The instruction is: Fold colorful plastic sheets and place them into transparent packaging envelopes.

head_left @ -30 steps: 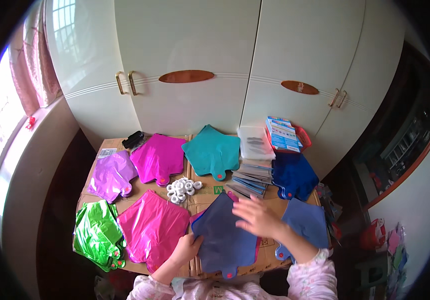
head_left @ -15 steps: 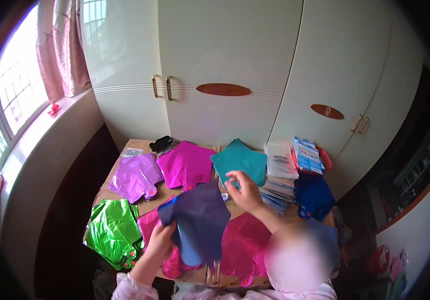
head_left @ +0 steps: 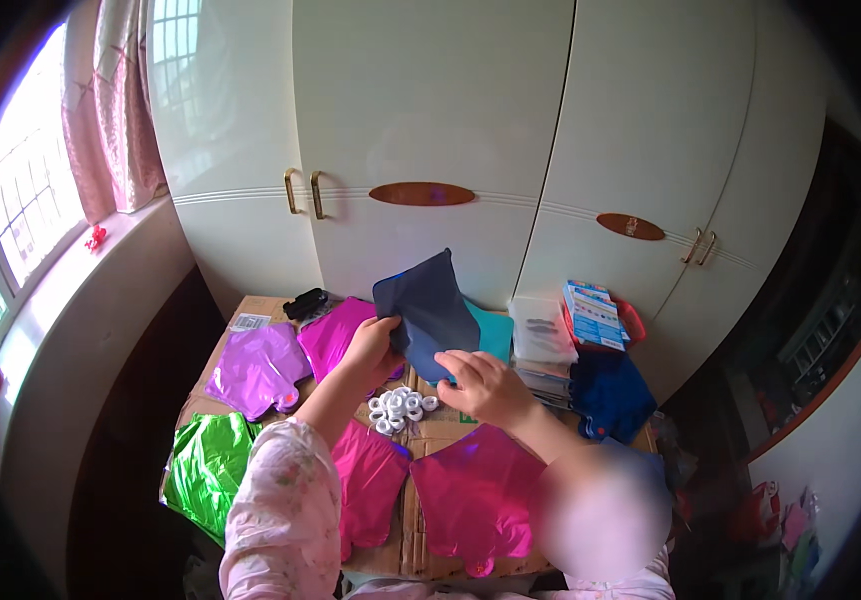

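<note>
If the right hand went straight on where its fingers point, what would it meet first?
Likely the dark blue sheet in the left hand; the right hand overlaps its lower part, though depth leaves contact uncertain.

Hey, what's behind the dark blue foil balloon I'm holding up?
Behind the dark blue foil balloon are the white cabinet and a flat teal foil balloon, whose right side shows. The teal one's middle is covered, so anything lying there can't be seen.

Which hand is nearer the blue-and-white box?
Right. The right hand is left of the blue-and-white box and nearer the wearer, at the lower edge of the dark blue sheet; the left hand is farther left, holding the sheet's left side.
</note>
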`<state>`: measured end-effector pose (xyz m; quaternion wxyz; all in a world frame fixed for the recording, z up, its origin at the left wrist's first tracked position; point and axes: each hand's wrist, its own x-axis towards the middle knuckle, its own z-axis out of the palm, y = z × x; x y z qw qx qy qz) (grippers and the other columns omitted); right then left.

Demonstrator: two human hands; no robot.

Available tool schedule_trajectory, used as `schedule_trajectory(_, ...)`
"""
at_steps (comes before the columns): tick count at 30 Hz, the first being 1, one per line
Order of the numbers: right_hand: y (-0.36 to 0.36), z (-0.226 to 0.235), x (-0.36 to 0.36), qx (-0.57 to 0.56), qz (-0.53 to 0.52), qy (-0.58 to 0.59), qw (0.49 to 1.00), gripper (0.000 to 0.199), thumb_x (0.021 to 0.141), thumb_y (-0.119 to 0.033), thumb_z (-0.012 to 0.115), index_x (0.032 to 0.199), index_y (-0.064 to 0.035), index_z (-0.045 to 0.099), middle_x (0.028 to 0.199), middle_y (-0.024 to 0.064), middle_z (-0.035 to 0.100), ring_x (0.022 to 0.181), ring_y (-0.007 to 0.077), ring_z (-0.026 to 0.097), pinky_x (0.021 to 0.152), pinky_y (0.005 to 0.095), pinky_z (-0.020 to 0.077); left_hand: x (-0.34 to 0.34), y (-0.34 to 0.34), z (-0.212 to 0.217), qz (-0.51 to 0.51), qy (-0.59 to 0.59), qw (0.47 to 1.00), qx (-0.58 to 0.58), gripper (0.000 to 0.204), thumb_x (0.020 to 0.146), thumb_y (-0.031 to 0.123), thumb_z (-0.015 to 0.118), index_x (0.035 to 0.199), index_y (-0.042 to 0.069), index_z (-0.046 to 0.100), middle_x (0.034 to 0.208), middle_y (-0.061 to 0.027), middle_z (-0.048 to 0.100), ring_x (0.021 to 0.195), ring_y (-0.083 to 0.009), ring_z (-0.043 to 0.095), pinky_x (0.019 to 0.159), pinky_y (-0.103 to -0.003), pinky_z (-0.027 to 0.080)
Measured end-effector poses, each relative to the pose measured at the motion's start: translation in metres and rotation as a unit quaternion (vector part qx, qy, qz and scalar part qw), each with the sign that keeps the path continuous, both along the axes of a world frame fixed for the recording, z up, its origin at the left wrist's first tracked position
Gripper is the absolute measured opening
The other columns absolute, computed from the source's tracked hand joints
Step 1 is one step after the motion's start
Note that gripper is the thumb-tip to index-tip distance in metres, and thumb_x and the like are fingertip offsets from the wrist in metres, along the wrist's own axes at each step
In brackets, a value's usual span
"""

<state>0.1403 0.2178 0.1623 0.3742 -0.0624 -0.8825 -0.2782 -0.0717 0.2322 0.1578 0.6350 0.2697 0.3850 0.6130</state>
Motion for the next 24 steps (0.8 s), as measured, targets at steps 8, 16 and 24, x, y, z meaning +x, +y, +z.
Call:
schedule_trajectory(8, 0.082, -0.083, 0.003, -0.013, -0.105, -0.153, 0.983, 0.013, 0.073, -0.017, 0.058, 0.061, -0.0125, 0.061, 0.084, 0.0019, 0.061, 0.080, 0.0157, 0.057, 0.070, 0.0303, 0.0429, -0.003, 0.093, -0.106, -0.034, 0.117, 0.987, -0.101, 0.016, 0.093, 0.016, 0.049, 0.096, 0.003, 0.058, 0.088, -0.0085, 0.064, 0.072, -0.0215, 0.065, 0.063, -0.037, 0.056)
schedule_trajectory(16, 0.109, -0.143, -0.020, -0.157, -0.169, -0.173, 0.958, 0.014, 0.074, -0.025, 0.060, 0.065, -0.0154, 0.066, 0.078, -0.0005, 0.061, 0.078, 0.0168, 0.062, 0.070, 0.0304, 0.0434, -0.007, 0.100, -0.117, -0.010, 0.239, 0.967, -0.091, 0.019, 0.090, 0.012, 0.056, 0.103, -0.001, 0.058, 0.089, -0.0095, 0.062, 0.076, -0.0211, 0.065, 0.065, -0.035, 0.057)
schedule_trajectory(24, 0.111, -0.153, -0.025, -0.303, -0.202, -0.197, 0.910, 0.019, 0.078, -0.030, 0.063, 0.076, -0.0116, 0.070, 0.077, 0.0065, 0.067, 0.072, 0.0253, 0.067, 0.064, 0.0428, 0.0531, -0.033, 0.104, -0.155, -0.027, 0.406, 0.913, -0.045, 0.031, 0.081, 0.020, 0.063, 0.103, -0.002, 0.062, 0.083, -0.0126, 0.065, 0.071, -0.0190, 0.066, 0.061, -0.031, 0.056)
